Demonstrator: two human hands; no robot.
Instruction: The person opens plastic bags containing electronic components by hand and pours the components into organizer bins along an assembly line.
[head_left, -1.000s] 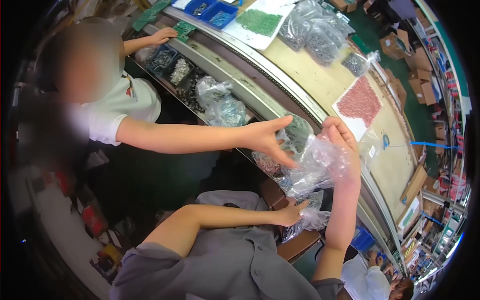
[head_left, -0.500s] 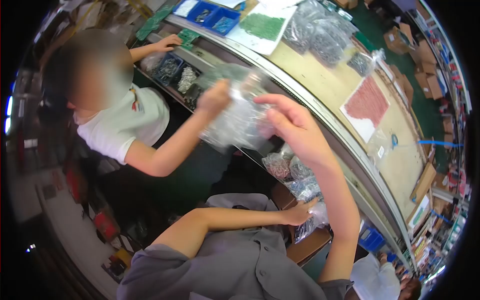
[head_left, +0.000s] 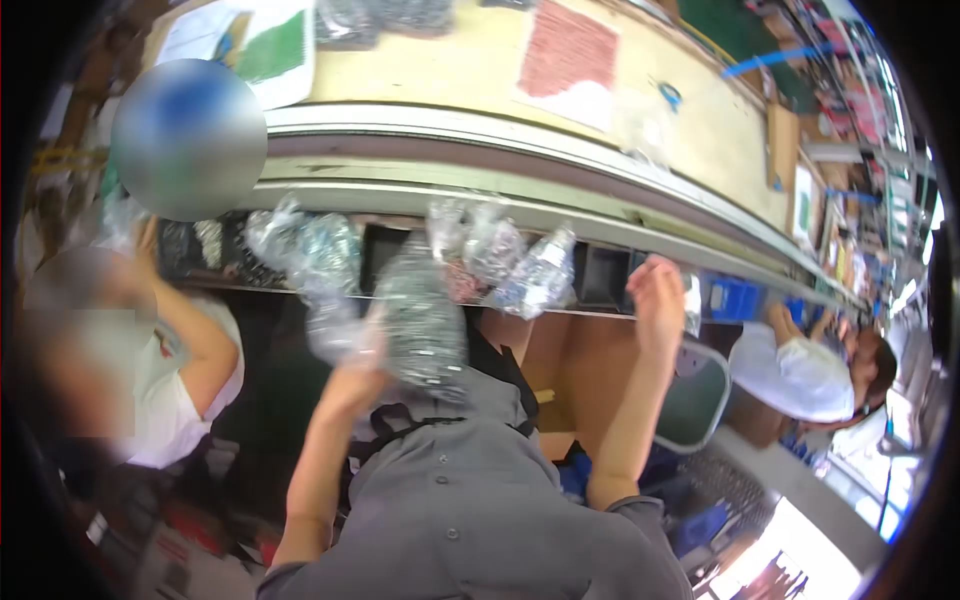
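My left hand (head_left: 362,368) is closed on a clear plastic bag of grey parts (head_left: 425,325), which hangs over my lap, slightly blurred. Farther right, my right hand (head_left: 657,300) is raised at the bin row's front edge, its fingers loosely bent and nothing visible between them. Between my hands, a clear bag with reddish parts (head_left: 463,282) and one with bluish parts (head_left: 540,275) rest on the bins (head_left: 605,280). Another filled clear bag (head_left: 325,250) lies beyond my left hand.
A metal rail (head_left: 450,125) runs along the worktable (head_left: 440,70), which holds red pieces (head_left: 568,50) and green pieces (head_left: 275,50) on white sheets. Co-workers sit at left (head_left: 205,350) and right (head_left: 810,370). An open cardboard box (head_left: 580,360) is below the bins.
The view has swung right. My left hand has come away from the bags by the box and now holds the grey-parts bag. My right hand is away from the co-worker's hand and bag.
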